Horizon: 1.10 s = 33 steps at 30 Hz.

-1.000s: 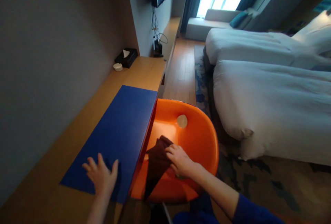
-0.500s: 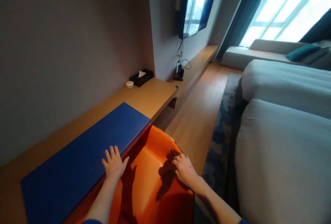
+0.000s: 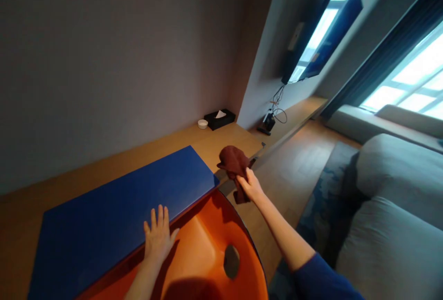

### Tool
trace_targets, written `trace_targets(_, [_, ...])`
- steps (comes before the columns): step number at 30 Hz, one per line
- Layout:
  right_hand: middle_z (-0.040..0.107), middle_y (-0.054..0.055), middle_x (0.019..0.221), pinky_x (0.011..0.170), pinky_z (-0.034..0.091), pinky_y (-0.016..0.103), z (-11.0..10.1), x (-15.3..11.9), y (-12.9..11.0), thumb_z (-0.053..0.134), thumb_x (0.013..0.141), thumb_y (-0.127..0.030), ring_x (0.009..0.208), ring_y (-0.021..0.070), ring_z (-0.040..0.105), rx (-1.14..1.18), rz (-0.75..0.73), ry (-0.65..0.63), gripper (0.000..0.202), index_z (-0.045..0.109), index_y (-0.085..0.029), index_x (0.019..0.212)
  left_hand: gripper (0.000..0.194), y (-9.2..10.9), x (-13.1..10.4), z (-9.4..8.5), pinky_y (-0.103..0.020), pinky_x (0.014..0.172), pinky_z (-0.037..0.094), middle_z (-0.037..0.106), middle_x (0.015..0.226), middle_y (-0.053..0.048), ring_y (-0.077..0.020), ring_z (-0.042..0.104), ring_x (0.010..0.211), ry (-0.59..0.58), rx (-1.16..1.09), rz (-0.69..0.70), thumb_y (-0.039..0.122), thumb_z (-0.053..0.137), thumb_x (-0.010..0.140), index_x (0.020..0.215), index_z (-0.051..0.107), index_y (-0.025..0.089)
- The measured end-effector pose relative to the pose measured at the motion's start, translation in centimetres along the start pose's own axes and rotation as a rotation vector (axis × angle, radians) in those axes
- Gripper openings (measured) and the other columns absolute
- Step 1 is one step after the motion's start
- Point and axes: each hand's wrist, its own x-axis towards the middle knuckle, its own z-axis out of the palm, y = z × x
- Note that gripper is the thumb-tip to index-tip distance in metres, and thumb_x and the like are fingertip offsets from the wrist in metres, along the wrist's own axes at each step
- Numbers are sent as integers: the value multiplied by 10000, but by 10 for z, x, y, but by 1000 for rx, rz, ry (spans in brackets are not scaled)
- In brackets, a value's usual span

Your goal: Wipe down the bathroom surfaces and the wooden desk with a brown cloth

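Observation:
A dark reddish-brown cloth [image 3: 234, 160] hangs bunched from my right hand [image 3: 252, 186], which is closed around its lower part. Cloth and hand are in the air off the right end of the blue desk mat [image 3: 134, 198], above the orange chair's edge. My left hand [image 3: 159, 236] lies with fingers spread at the mat's front edge, holding nothing. The orange chair [image 3: 199, 237], with an oval hole in its shell, stands close against the desk, below and between my arms.
On the wooden desk [image 3: 114, 159] a black tissue box [image 3: 224, 122] and a small white bowl [image 3: 202, 124] stand near the wall. Beyond are a low shelf with cables [image 3: 277, 106], a wall-mounted TV [image 3: 321, 27], and a bed [image 3: 391, 244] at the right.
My right hand has lifted the brown cloth up and away from the orange chair. My left hand stays near the mat's edge. The view has turned left.

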Motion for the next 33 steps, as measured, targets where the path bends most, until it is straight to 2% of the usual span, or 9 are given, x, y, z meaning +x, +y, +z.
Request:
trace_targets(5, [64, 223, 1522, 1043, 276, 586, 93, 56, 11, 577, 774, -558, 1384, 375, 154, -356, -124, -331, 864, 234, -152, 1456, 728, 2, 12, 21, -594, 1079, 160, 148, 1527, -178, -375, 7, 1405, 7, -103, -46, 445, 460, 851, 1434, 261, 58])
trace_targets(8, [79, 149, 1543, 996, 217, 692, 141, 77, 34, 472, 841, -579, 1395, 382, 103, -410, -190, -503, 741, 204, -284, 1466, 815, 22, 22, 23, -602, 1067, 190, 123, 1521, -223, -387, 2, 1402, 4, -224, -191, 507, 476, 829, 1435, 235, 18])
trace_targets(11, [155, 90, 1540, 989, 209, 704, 154, 109, 68, 396, 877, -575, 1386, 352, 144, -379, -328, -501, 633, 250, -332, 1443, 818, 66, 44, 6, -635, 1043, 204, 87, 1512, -265, -407, -3, 1397, 4, -369, -379, 535, 415, 850, 1435, 218, -2])
trace_targets(14, [204, 61, 1529, 1018, 231, 656, 128, 166, 125, 375, 902, -516, 1372, 316, 182, -364, -320, -462, 578, 276, -316, 1435, 782, 135, 82, -22, -625, 1060, 178, 48, 1523, -243, -395, -37, 1399, -6, -524, -460, 555, 299, 887, 1451, 189, 24])
trace_targets(18, [166, 69, 1538, 1025, 223, 651, 43, 262, 248, 379, 907, -481, 1384, 320, 147, -439, -71, -430, 590, 257, -283, 1450, 780, 227, 142, -44, -624, 1045, 210, 103, 1501, -279, -433, 33, 1386, -71, -569, -651, 561, 206, 898, 1437, 219, -3])
trace_targets(23, [192, 130, 1519, 1020, 231, 642, -50, 345, 385, 312, 923, -496, 1378, 346, 163, -520, 272, -332, 622, 216, -218, 1471, 844, 284, 183, -49, -681, 932, 292, 248, 1399, -354, -487, 153, 1334, 54, -278, -697, 571, 92, 875, 1358, 334, -77])
trace_targets(26, [194, 154, 1512, 1028, 171, 661, -56, 366, 402, 329, 917, -495, 1389, 353, 119, -552, 261, -323, 645, 211, -188, 1472, 873, 295, 190, -54, -668, 926, 308, 281, 1365, -366, -473, 192, 1323, 81, -197, -684, 562, 62, 849, 1334, 342, -107])
trace_targets(30, [116, 179, 1526, 1008, 120, 695, -32, 382, 378, 365, 906, -481, 1404, 340, 39, -548, 218, -340, 686, 163, -166, 1481, 863, 300, 196, -57, -672, 940, 285, 232, 1382, -396, -482, 140, 1345, 98, -193, -693, 515, 89, 823, 1324, 321, -148])
trace_targets(33, [99, 181, 1528, 997, 105, 706, -15, 401, 365, 374, 897, -492, 1404, 334, 15, -511, 226, -369, 714, 127, -174, 1487, 808, 298, 201, -58, -651, 979, 269, 305, 1399, -328, -423, 116, 1382, 42, -267, -734, 490, 199, 784, 1366, 338, -53])
